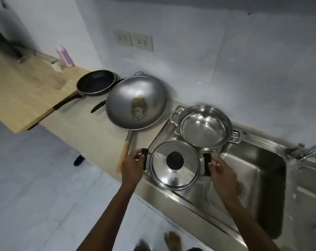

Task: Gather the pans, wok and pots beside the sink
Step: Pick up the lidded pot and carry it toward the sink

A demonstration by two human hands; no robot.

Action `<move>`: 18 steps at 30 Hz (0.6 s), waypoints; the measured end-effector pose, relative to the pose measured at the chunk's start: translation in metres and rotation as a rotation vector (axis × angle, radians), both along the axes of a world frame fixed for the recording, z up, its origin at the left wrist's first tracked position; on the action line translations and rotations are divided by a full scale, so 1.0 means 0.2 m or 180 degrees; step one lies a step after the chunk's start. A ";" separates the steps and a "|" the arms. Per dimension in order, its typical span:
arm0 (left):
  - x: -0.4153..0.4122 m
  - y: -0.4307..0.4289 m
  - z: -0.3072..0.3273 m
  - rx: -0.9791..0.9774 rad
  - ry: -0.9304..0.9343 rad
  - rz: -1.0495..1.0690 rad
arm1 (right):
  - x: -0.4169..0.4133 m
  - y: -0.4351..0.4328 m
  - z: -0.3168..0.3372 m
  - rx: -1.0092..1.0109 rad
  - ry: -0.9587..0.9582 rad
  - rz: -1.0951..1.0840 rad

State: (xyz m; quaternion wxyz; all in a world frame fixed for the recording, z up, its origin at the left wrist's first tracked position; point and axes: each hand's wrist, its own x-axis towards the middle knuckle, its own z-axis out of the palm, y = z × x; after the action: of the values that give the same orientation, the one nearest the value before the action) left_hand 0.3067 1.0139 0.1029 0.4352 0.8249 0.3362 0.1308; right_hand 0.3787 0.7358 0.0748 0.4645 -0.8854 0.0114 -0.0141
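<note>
Hands gripped both black side handles: left hand (pixel 133 164) and right hand (pixel 221 172) clamped on a lidded round steel pot (pixel 175 165), likely balancing it, on the steel sink (pixel 258 171) drainboard, wok (pixel 136 102) at eleven o'clock.

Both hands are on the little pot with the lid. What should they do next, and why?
Probably set the lidded pot down on the draining board and let go. The left hand and right hand each touch a black side handle, and the pot sits at the front of the drainboard, right beside the open pot and the wok, so it looks nearly in place already.
</note>
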 end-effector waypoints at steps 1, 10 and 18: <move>0.07 0.05 -0.02 0.0008 0.0014 -0.0100 | 0.01 0.03 -0.02 -0.0023 0.0013 -0.0119; 0.44 0.38 -0.17 -0.0466 0.0223 -0.1168 | -0.02 0.31 -0.08 0.0059 0.0156 -0.0987; 0.47 0.51 -0.21 -0.0533 0.0275 -0.1698 | -0.07 0.42 -0.09 -0.0207 0.0073 -0.1289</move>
State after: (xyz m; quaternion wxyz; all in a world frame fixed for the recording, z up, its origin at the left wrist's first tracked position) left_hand 0.4015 1.1166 0.0614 0.5061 0.8502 0.1351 -0.0518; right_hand 0.3655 0.8192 0.0564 0.4232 -0.8796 0.1941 -0.0975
